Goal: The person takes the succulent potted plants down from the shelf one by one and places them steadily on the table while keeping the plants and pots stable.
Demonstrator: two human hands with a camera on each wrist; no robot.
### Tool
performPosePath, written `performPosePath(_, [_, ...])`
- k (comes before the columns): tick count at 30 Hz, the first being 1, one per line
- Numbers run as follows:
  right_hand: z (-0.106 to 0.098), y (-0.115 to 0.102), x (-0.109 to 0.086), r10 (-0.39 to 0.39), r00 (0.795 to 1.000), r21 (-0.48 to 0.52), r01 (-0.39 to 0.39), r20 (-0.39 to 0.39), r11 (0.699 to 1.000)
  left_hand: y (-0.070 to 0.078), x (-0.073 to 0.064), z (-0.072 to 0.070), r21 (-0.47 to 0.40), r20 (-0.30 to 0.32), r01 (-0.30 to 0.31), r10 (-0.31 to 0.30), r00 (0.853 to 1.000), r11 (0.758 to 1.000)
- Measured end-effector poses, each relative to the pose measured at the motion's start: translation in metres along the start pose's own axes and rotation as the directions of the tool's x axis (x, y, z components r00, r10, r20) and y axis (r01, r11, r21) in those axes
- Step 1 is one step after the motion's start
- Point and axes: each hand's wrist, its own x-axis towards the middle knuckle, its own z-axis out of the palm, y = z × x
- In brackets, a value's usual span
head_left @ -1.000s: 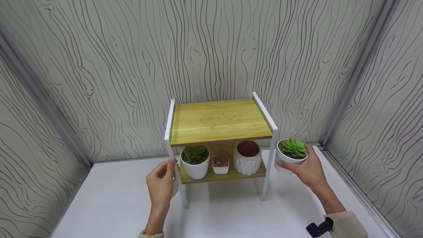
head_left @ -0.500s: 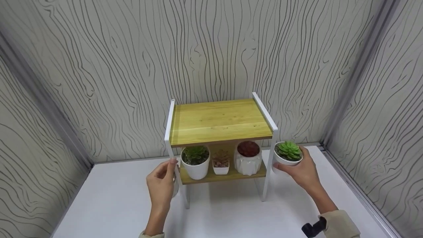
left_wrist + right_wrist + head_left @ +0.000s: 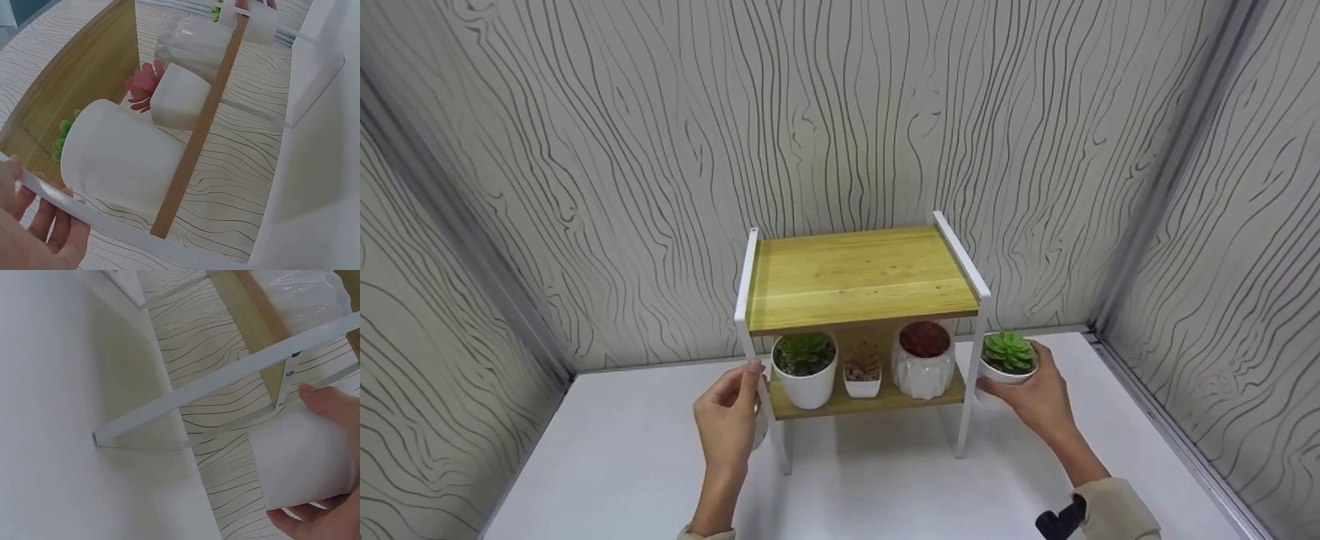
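A two-tier shelf (image 3: 862,277) with wooden boards and a white metal frame stands in the middle. My left hand (image 3: 727,412) pinches its left front post (image 3: 67,208) between thumb and fingers. Beyond the right side of the frame, my right hand (image 3: 1042,394) grips a potted succulent (image 3: 1008,354) by its white pot (image 3: 304,461), thumb on the near side. The pot is close beside the right post (image 3: 971,379), which overlaps its edge in the head view. Its underside faces the right wrist camera, held up off the table.
On the lower board (image 3: 870,406) stand a green succulent in a tall white pot (image 3: 810,386), a small reddish plant in a square pot (image 3: 862,382) and a dark red plant in a faceted pot (image 3: 924,373). Wood-patterned walls (image 3: 840,112) enclose the white table (image 3: 607,450).
My right hand has carried the potted succulent left and a little lower in the head view, up to the right post. The left hand keeps its hold on the left post.
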Motion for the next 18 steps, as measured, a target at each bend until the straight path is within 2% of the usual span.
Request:
performPosePath(11, [0.015, 0.017, 0.008, -0.004, 1.000, -0.020, 0.004, -0.008, 1.000, 0.000, 0.000, -0.001, -0.037, -0.001, -0.005, 0.005, 1.000, 0.999])
performPosePath(18, [0.024, 0.027, 0.011, 0.023, 1.000, -0.002, -0.023, -0.019, 1.000, 0.000, 0.000, 0.000, -0.038, 0.000, -0.008, 0.008, 1.000, 0.999])
